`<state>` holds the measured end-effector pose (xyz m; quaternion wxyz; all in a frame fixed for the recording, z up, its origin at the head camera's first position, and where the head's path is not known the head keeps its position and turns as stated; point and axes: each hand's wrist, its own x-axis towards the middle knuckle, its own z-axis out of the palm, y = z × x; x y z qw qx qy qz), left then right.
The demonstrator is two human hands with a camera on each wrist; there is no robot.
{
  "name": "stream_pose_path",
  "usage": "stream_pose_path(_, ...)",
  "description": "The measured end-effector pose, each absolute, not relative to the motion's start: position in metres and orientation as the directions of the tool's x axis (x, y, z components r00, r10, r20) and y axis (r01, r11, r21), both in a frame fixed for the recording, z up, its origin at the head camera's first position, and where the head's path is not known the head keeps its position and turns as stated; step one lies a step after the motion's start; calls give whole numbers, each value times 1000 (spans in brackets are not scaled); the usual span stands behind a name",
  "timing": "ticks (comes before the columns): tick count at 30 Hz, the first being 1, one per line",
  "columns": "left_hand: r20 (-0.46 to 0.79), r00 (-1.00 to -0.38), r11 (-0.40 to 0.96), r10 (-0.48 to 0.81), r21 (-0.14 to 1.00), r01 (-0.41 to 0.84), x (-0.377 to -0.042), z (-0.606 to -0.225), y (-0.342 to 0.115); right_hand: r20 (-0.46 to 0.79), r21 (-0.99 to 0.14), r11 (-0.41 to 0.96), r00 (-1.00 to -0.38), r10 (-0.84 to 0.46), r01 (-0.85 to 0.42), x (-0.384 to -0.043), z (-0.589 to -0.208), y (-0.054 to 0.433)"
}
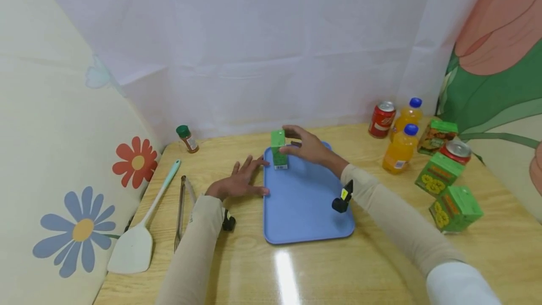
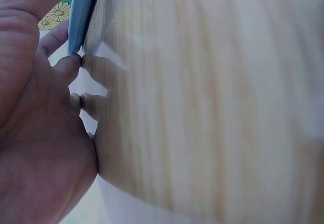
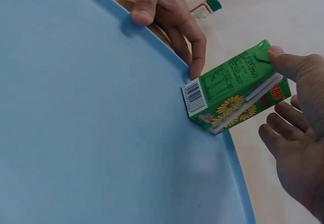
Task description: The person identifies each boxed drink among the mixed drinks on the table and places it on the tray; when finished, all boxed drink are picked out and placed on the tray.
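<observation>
A green drink carton [image 1: 278, 149] with yellow flowers and a straw stands upright in the far left corner of the blue tray [image 1: 305, 220]. My right hand [image 1: 311, 147] holds the carton's upper end; in the right wrist view the thumb [image 3: 288, 62] is on its top edge, while the lower fingers hang apart from it and the index finger is mostly hidden. My left hand [image 1: 239, 182] is spread at the tray's left edge, thumb and fingertips at the rim. The left wrist view shows its palm [image 2: 40, 133] low beside the wooden tabletop.
Left of the tray lie metal tongs [image 1: 181, 211], a white turner [image 1: 133, 248] and a green-capped spice jar [image 1: 188, 140]. On the right stand a red can [image 1: 382, 119], orange drink bottles [image 1: 399, 149] and more green cartons [image 1: 455, 208]. A white cloth [image 1: 254, 51] hangs behind the table.
</observation>
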<state>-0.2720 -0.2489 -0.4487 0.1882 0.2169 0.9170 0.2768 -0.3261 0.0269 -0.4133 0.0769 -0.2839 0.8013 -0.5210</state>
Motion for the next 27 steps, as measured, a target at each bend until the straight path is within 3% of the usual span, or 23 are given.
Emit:
stream_pose_path(20,-218,-833,754,508,580,308,-272,-447,-249,327,-804,260,-762,-559,-535,-322,-355,71)
stream_pose_path(27,-197,-828,738,526,590,328,-271,-446,-249,375,-791,274,-788,-489,-547,-303,-324,106)
